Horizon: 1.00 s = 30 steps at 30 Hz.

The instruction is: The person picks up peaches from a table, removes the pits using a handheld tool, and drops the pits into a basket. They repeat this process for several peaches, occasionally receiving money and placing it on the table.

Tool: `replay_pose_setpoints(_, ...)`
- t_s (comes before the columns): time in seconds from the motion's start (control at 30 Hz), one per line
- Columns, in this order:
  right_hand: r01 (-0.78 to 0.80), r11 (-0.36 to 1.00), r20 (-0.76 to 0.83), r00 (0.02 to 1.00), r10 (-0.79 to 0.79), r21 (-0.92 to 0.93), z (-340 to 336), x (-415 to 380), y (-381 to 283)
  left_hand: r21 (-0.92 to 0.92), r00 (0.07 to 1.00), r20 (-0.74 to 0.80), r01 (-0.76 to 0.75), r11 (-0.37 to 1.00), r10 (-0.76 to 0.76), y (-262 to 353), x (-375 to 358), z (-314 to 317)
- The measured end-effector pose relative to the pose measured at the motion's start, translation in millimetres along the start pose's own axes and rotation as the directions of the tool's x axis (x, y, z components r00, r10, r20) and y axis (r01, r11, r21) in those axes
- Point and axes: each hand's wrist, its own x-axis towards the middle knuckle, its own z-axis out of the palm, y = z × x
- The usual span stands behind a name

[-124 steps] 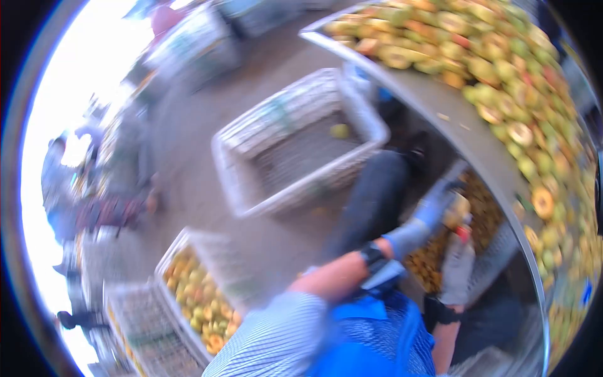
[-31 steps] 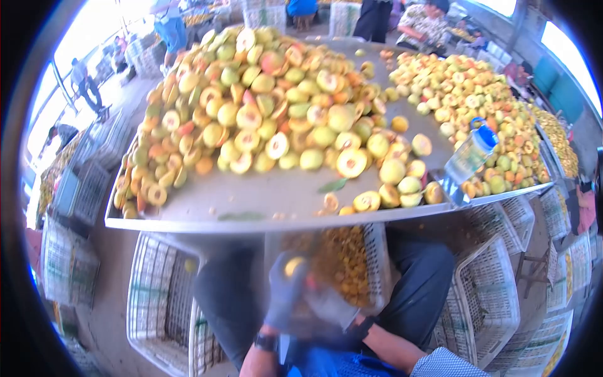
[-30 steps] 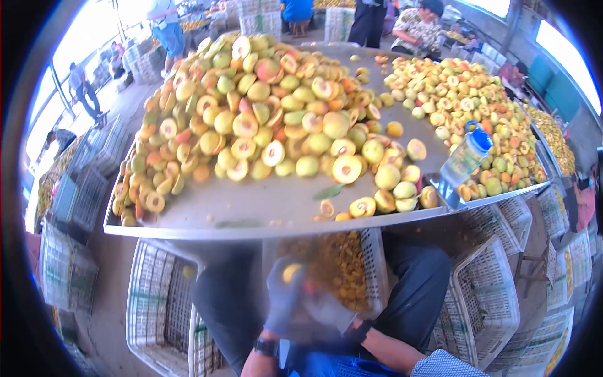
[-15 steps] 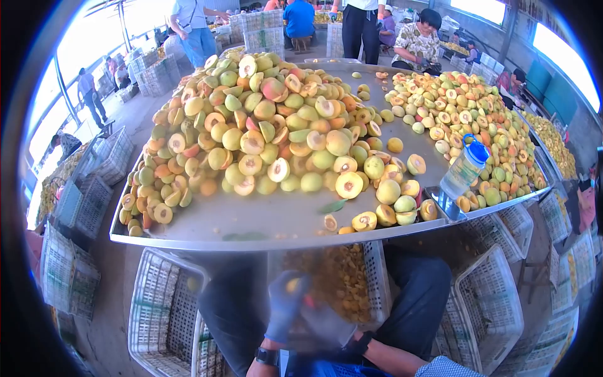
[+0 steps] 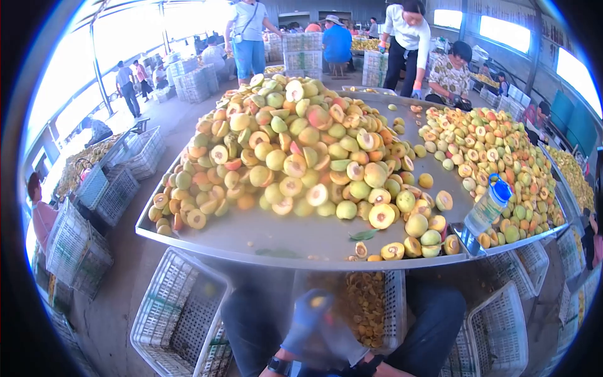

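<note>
Fruit [image 5: 319,301] in the left hand [image 5: 306,319], below the table's near edge; the gloved fingers are clamped on it. The right hand [image 5: 342,339] is just beside, blurred; whether its fingers are together or apart cannot be told. Beneath both, a crate [image 5: 396,308] holds small pieces. The metal table [image 5: 301,247] has a bare near strip with a leaf [image 5: 363,235], a large left heap [image 5: 295,157] of whole and cut fruit, a right heap [image 5: 496,151], and a bottle [image 5: 485,210] near right. Beyond, people in a blue shirt [image 5: 337,44] and a white shirt [image 5: 411,34] occupy the far hall.
</note>
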Motion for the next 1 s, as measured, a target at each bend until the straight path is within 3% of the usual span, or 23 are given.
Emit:
replay_pose_setpoints(0.07, 0.054, 0.998, -0.033, 0.998, -0.053, 0.04, 5, 6, 10, 0.077, 0.998, 0.029, -0.05, 0.996, 0.048, -8, 3, -2)
replay_pose_setpoints(0.13, -0.017, 1.0, 0.012, 1.0, 0.017, -0.004, 0, 0, -4, 0.05, 0.998, 0.006, -0.059, 0.997, 0.059, -1, 0, 0)
replay_pose_setpoints(0.2, 0.04, 0.996, -0.029, 0.999, -0.042, -0.085, 4, 3, 6, 0.136, 0.981, 0.007, -0.191, 0.972, 0.192, 5, -2, 0)
replay_pose_setpoints(0.23, 0.087, 0.982, -0.069, 0.993, -0.099, -0.168, 6, 4, 13, 0.135, 0.983, 0.004, -0.182, 0.974, 0.183, 2, 0, 0)
replay_pose_setpoints(0.33, 0.077, 0.982, -0.031, 0.996, -0.083, -0.173, 9, 1, 29, 0.278, 0.998, -0.002, -0.053, 0.959, 0.056, -8, -2, -1)
replay_pose_setpoints(0.4, 0.036, 0.989, -0.002, 0.999, -0.037, -0.146, 8, 5, 21, 0.258, 0.985, -0.003, -0.165, 0.952, 0.171, -4, 0, 2)
replay_pose_setpoints(0.47, -0.011, 0.984, -0.014, 1.0, 0.008, -0.176, 2, -4, 3, 0.203, 0.994, -0.019, -0.101, 0.974, 0.107, 7, -2, 3)
replay_pose_setpoints(0.5, -0.011, 0.997, -0.009, 1.0, 0.01, -0.082, 0, -5, 0, 0.223, 0.986, -0.02, -0.156, 0.962, 0.165, -7, 4, 1)
replay_pose_setpoints(0.53, 0.147, 0.987, -0.093, 0.984, -0.152, -0.061, 3, -2, 2, 0.157, 0.99, -0.015, -0.136, 0.978, 0.14, -7, 7, -2)
replay_pose_setpoints(0.57, 0.286, 0.957, -0.172, 0.941, -0.291, -0.051, 7, 1, 9, 0.103, 0.999, -0.036, -0.023, 0.994, 0.027, -10, 8, -2)
replay_pose_setpoints(0.6, 0.082, 0.995, -0.033, 0.996, -0.084, -0.049, 7, 2, 17, -0.001, 0.992, -0.128, 0.01, 1.0, -0.01, -34, 13, 0)
replay_pose_setpoints(0.63, 0.145, 0.972, -0.082, 0.983, -0.162, -0.184, 5, 2, 7, -0.173, 0.998, -0.009, 0.058, 0.983, -0.06, -35, 12, -3)
replay_pose_setpoints(0.7, 0.145, 0.983, -0.097, 0.983, -0.156, -0.11, 14, 8, 32, -0.227, 1.0, -0.007, 0.011, 0.974, -0.013, -46, 15, -5)
replay_pose_setpoints(0.8, 0.163, 0.984, -0.064, 0.984, -0.167, -0.073, 7, 8, 21, -0.127, 0.995, -0.094, -0.004, 0.992, -0.009, -39, 14, -1)
replay_pose_setpoints(0.87, 0.112, 0.99, -0.017, 0.993, -0.114, -0.087, -4, 8, 5, -0.102, 0.998, -0.064, -0.028, 0.994, 0.021, -36, 15, 0)
replay_pose_setpoints(0.93, -0.068, 0.987, 0.109, 0.993, 0.052, 0.148, -4, 8, 7, -0.041, 0.994, -0.02, -0.106, 0.994, 0.105, -32, 12, 1)
replay_pose_setpoints(1.0, -0.048, 0.982, 0.09, 0.995, 0.032, 0.181, 0, 7, 16, -0.03, 0.996, 0.021, -0.09, 0.995, 0.091, -28, 13, -1)
